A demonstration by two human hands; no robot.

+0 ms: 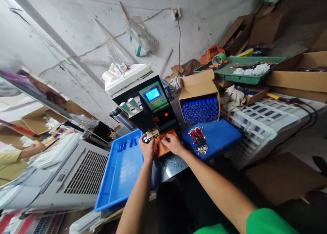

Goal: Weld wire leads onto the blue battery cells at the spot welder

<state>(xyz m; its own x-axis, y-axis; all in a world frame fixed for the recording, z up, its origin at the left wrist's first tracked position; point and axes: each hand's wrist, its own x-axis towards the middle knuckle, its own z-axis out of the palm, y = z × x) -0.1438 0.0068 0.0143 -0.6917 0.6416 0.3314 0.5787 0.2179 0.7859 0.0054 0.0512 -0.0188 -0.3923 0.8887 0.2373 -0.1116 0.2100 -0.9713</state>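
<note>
My left hand (148,148) is closed at the front of a black spot-welder-like machine (159,104), below its brass-coloured head (152,134). Two bright white round spots show beside its fingers; what it holds is hidden. On the orange mat (163,149), my right hand (173,144) pinches what looks like a thin wire, close to the left hand. To the left, a blue tray (120,176) holds several blue cylindrical cells (133,142). A bundle of red and black wire leads (199,140) with metal ends lies on a blue surface (222,137) at right.
An open cardboard box (198,87) of stacked blue cells stands beside the machine. Behind are a green tray (245,78) and a white plastic crate (258,121). A steel flask (122,117) stands left. Another person's arm (30,149) shows at far left.
</note>
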